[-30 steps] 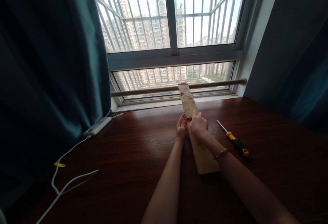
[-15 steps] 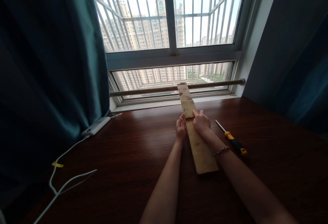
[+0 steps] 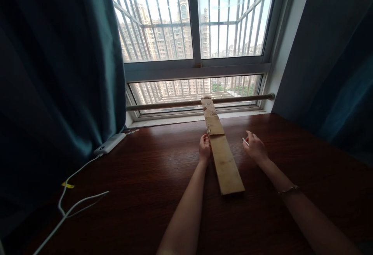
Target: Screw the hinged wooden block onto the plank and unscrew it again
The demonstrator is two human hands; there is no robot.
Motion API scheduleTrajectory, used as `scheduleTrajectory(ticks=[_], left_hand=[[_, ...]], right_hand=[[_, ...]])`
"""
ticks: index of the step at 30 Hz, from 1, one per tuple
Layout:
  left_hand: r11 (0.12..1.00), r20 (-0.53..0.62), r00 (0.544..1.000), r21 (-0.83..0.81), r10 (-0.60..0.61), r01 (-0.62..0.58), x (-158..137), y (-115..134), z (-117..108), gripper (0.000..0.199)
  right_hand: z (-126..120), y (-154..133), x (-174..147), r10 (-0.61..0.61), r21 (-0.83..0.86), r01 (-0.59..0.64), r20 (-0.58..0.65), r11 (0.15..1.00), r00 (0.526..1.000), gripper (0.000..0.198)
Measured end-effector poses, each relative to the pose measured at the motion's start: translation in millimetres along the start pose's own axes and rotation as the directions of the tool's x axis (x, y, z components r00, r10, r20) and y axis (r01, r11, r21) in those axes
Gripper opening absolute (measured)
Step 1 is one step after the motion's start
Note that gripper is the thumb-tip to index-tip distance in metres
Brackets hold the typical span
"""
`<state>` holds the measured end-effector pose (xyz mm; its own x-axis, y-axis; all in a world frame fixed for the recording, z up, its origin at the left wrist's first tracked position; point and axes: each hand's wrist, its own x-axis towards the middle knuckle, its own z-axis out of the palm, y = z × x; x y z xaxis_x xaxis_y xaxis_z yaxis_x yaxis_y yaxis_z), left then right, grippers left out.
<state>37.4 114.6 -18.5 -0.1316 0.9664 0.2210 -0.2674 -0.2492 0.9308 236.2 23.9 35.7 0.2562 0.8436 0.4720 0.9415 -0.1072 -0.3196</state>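
A long, narrow wooden board (image 3: 226, 161) lies on the brown tabletop, with a shorter, worn piece of wood (image 3: 214, 126) overlapping its far part. Small thin metal pieces (image 3: 208, 129), too small to name, stand up at the left edge near the overlap. My left hand (image 3: 204, 148) is closed at that edge, curled fingertips against the wood and partly hidden. My right hand (image 3: 255, 147) is over the screwdriver (image 3: 245, 142), right of the board; its fingers are a little apart. Only the metal shaft shows; hand and forearm cover the handle.
A white power strip (image 3: 110, 144) with a white cable (image 3: 84, 166) lies on the left by the blue curtain (image 3: 96, 72). The far wood end reaches a horizontal rail (image 3: 169, 104) before the barred window. A wall and another curtain stand on the right.
My right hand has left the board and moved right, over the screwdriver. My left hand stays at the board's left edge. The view has shifted slightly.
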Motion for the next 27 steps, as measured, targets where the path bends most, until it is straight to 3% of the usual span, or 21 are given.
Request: scheduleTrajectory(ticks=[4,7,14,27], left_hand=[[0.997,-0.002,1.0,0.07,0.012,-0.012,1.0,-2.3,-0.9,0.026],[0.998,0.023,0.999,0.058,-0.024,0.023,2.3,-2.9,-2.3,0.031],[0.993,0.04,0.993,0.032,-0.113,0.111,5.7,-5.0,-5.0,0.037],[0.994,0.108,0.988,0.016,-0.111,0.11,1.1,0.8,-2.7,0.038]], right_hand=[[-6.0,46.7,-22.1,0.151,0.022,-0.151,-0.028,0.988,0.988,0.044],[-8.8,57.8,-28.8,0.246,0.015,-0.247,0.033,0.969,0.969,0.053],[-13.8,48.1,-29.9,0.341,-0.103,-0.325,0.303,0.94,0.89,0.062],[-19.3,40.7,-29.2,0.388,-0.152,-0.358,0.318,0.921,0.865,0.05]])
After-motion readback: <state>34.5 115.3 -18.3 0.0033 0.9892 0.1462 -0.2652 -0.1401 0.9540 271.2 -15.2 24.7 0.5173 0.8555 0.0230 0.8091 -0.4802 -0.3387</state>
